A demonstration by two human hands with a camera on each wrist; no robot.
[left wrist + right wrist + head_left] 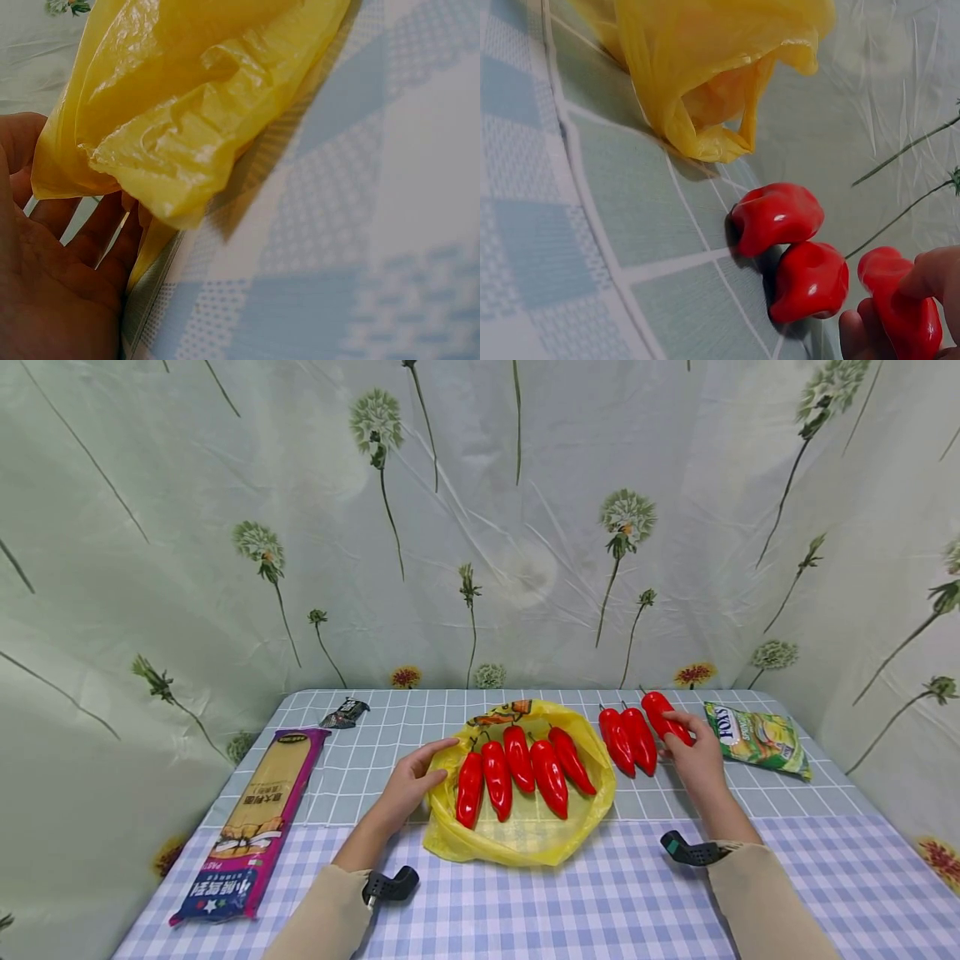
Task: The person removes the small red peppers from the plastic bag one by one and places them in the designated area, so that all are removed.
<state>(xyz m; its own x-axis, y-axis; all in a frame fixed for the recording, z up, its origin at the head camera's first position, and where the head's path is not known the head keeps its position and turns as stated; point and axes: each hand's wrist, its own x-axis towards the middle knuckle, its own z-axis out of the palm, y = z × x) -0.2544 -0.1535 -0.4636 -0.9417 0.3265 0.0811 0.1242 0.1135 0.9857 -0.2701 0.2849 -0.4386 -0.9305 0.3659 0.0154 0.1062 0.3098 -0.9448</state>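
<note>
Your right hand [693,752] pinches a red pepper [660,712] in its fingers, far right, beside two loose peppers [639,740] — glossy skin could slip. Your left hand [408,779] rests, fingers spread, at the yellow bag's [525,853] left side — so light a touch could let the rim sag.

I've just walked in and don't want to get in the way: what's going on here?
A person is handling red peppers around an open yellow bag. Their right hand grips one pepper, next to two loose peppers lying on the table right of the bag. Their left hand touches the bag's left edge, and five peppers show inside it. A pasta packet lies off to the left, and a green FOX'S packet to the right.
</note>
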